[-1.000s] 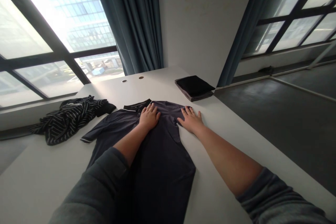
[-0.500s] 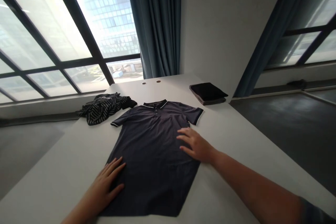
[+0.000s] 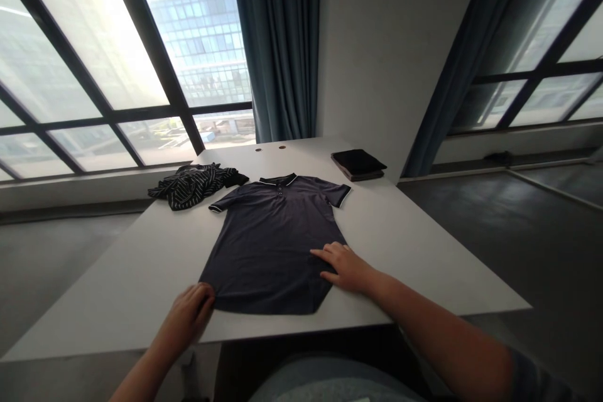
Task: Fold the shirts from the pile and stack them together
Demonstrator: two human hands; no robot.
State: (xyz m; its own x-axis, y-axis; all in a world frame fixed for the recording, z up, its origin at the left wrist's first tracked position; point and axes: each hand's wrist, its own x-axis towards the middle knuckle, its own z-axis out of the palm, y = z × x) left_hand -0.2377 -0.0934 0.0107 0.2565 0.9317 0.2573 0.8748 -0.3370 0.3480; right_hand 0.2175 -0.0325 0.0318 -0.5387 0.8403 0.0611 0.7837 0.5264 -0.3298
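Note:
A dark navy polo shirt [image 3: 273,232] with white-trimmed collar and sleeves lies flat, face up, on the white table [image 3: 405,245]. My left hand [image 3: 188,314] is at the shirt's lower left hem corner, fingers curled onto the cloth edge. My right hand [image 3: 346,267] rests on the lower right part of the shirt, fingers stretched out flat and pointing left.
A crumpled black-and-white striped garment [image 3: 193,183] lies at the table's far left. A folded dark stack [image 3: 358,163] sits at the far right by the wall. Windows and blue curtains stand behind. The table's near edge runs just below my hands.
Both hands slid down the shirt from the collar area to the hem. The left hand went from flat to curled at the hem corner. The view pulled back.

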